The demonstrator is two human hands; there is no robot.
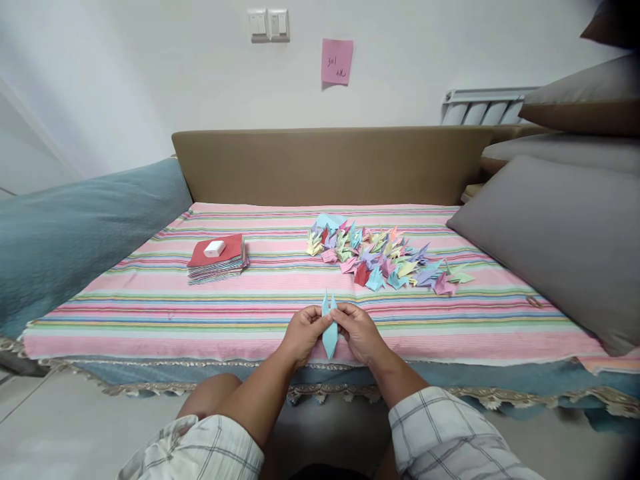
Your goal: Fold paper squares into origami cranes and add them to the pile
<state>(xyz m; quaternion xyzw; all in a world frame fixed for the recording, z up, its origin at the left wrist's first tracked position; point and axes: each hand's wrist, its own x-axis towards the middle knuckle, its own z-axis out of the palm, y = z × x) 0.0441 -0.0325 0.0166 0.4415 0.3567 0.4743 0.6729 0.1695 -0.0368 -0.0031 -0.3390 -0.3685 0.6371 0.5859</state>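
Pinched near middle between left hand [303,333] and right hand [357,330]: one blue folded paper [329,340]. Aligned lengthwise straight ahead, split narrow at far end, pointed at near end. Touching both hands, neither nearer. Beyond, mostly rightward: paper birds [383,259].

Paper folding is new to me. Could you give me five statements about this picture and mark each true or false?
1. The left hand and right hand both hold the blue folded paper. True.
2. The paper cranes are all one colour. False: they come in several colours.
3. The white block lies among the cranes. False: it rests on the red sheet topping the paper stack.
4. A pink note is on the wall. True.
5. The cloth is plain white. False: it is striped.
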